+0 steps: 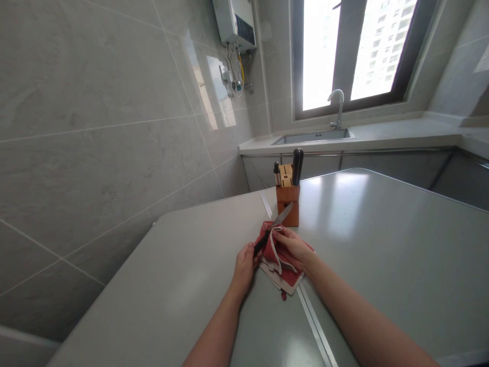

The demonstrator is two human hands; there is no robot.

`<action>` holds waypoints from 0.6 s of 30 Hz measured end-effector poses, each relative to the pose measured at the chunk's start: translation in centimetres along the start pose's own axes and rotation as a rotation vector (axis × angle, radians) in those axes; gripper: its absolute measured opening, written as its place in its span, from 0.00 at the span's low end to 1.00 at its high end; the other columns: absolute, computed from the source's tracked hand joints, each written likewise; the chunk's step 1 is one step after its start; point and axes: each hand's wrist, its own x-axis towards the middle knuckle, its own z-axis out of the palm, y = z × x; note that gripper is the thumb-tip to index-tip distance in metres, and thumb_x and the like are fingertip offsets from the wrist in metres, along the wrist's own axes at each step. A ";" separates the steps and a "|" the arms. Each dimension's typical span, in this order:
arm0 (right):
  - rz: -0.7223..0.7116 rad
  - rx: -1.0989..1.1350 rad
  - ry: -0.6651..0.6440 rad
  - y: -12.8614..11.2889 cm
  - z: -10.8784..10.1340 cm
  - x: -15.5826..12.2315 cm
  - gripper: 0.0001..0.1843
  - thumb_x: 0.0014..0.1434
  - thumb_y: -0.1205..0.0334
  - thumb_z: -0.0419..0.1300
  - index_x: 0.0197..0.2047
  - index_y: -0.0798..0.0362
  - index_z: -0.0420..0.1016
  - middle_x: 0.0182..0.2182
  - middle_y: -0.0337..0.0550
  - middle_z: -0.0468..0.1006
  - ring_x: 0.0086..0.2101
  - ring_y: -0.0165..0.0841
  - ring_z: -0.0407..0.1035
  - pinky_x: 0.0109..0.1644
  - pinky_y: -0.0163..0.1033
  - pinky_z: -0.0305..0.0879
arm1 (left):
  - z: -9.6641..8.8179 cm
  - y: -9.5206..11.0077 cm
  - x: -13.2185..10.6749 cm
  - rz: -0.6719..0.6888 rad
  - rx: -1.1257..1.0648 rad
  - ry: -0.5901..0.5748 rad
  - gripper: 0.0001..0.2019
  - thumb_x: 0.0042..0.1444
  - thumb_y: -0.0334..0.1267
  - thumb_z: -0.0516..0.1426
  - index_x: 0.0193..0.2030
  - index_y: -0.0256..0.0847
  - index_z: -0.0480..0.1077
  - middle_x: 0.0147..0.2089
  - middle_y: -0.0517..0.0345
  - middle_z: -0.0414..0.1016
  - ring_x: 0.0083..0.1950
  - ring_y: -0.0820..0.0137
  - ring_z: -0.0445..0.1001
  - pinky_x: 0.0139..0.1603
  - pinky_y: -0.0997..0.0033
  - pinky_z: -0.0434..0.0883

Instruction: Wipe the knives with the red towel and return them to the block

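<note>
My left hand [245, 266] is closed round the black handle of a kitchen knife [281, 214], whose blade points up and away to the right. In my right hand [292, 245] is a red cloth with a pale border [287, 272], gathered by the fingers close to where handle and blade meet. The rest of the cloth spreads over the table below both hands. Just beyond the blade tip stands a wooden knife block [288, 194] with black-handled tools in its top slots.
The pale table [198, 285] has a metal seam [315, 326] running across it. Farther off are a counter with a sink [313, 136], a curved faucet [338, 108] and a window. A tiled wall [114, 168] rises on the left, with a water heater [236, 23] on it.
</note>
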 end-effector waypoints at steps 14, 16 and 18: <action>-0.031 -0.015 0.058 -0.2 0.2 0.0 0.14 0.43 0.62 0.68 0.34 0.54 0.72 0.27 0.39 0.77 0.27 0.29 0.71 0.37 0.36 0.68 | 0.0 -0.3 0.1 0.031 -0.009 0.018 0.20 0.55 0.55 0.49 0.30 0.36 0.61 0.22 0.66 0.58 0.21 0.80 0.54 0.21 0.80 0.52; -0.039 -0.011 0.078 -0.1 0.1 0.2 0.13 0.44 0.61 0.68 0.33 0.54 0.72 0.27 0.39 0.77 0.27 0.29 0.71 0.37 0.36 0.68 | 0.0 -0.4 0.1 0.021 -0.041 0.041 0.20 0.54 0.55 0.49 0.30 0.37 0.60 0.23 0.66 0.58 0.21 0.80 0.55 0.21 0.81 0.53; -0.053 -0.004 0.095 0.0 -0.1 0.3 0.12 0.44 0.61 0.67 0.33 0.54 0.72 0.28 0.39 0.77 0.27 0.29 0.71 0.37 0.36 0.69 | 0.0 -0.3 0.1 0.013 -0.096 0.063 0.19 0.53 0.55 0.50 0.29 0.38 0.58 0.23 0.66 0.58 0.21 0.80 0.55 0.21 0.81 0.54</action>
